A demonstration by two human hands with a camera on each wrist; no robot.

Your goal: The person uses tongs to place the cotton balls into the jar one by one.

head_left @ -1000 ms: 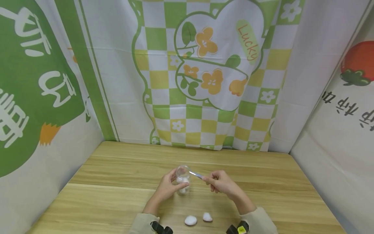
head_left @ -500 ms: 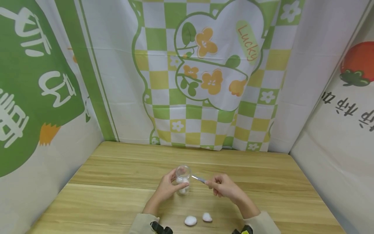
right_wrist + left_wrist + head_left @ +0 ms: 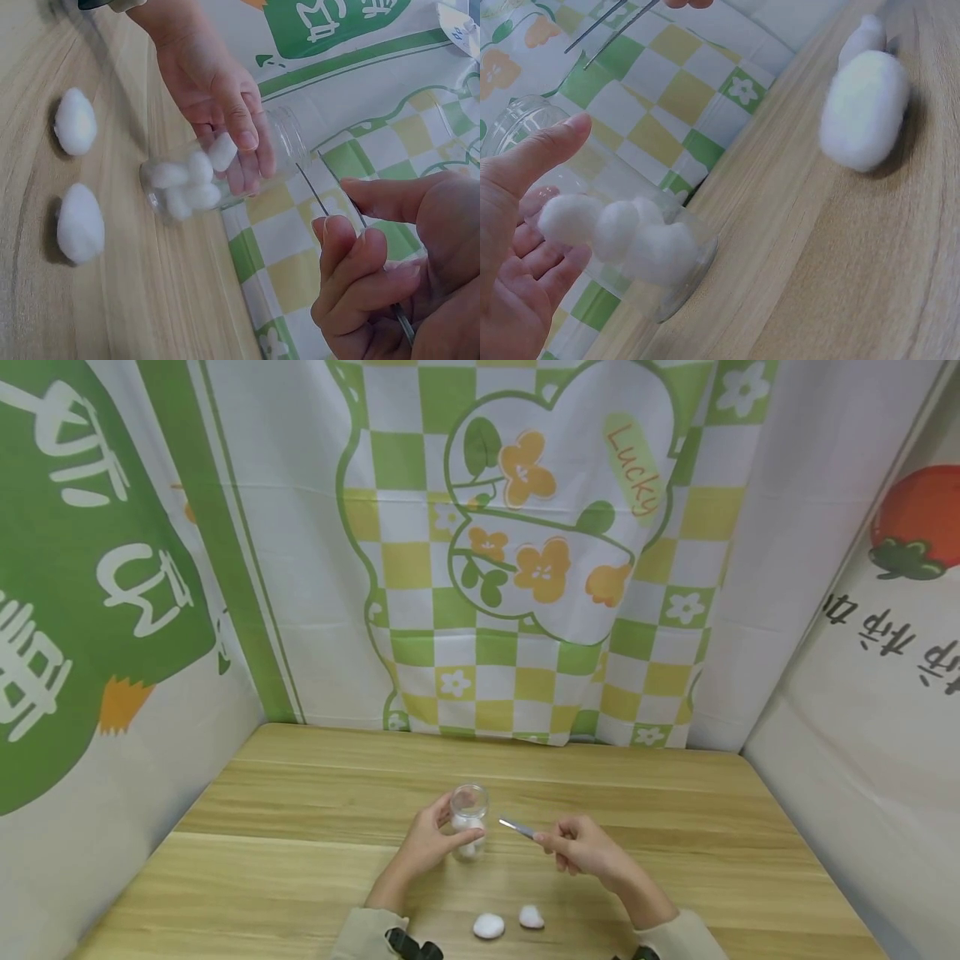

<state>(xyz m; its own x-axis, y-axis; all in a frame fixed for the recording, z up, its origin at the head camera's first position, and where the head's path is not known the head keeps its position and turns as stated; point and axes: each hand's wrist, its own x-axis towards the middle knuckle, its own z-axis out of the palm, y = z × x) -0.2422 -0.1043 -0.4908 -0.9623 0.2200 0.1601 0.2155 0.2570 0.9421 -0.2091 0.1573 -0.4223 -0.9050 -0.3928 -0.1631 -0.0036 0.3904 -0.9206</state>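
The left hand (image 3: 429, 843) holds a clear jar (image 3: 469, 810) upright between its thumb and fingers, with fluffy white balls (image 3: 199, 168) inside. The right hand (image 3: 591, 850) pinches shiny tweezers (image 3: 517, 828). They poke out toward the left hand, close to the jar, their two tips a little open. Two loose balls (image 3: 489, 927) lie on the bench (image 3: 315, 827), nearer the person than both hands.

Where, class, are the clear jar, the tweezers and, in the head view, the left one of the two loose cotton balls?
Clear jar (image 3: 604, 172): left wrist view, on its bare wall beside the cotton inside.
Tweezers (image 3: 517, 828): head view, on the exposed prongs.
Left loose cotton ball (image 3: 489, 927): head view, middle of its top.
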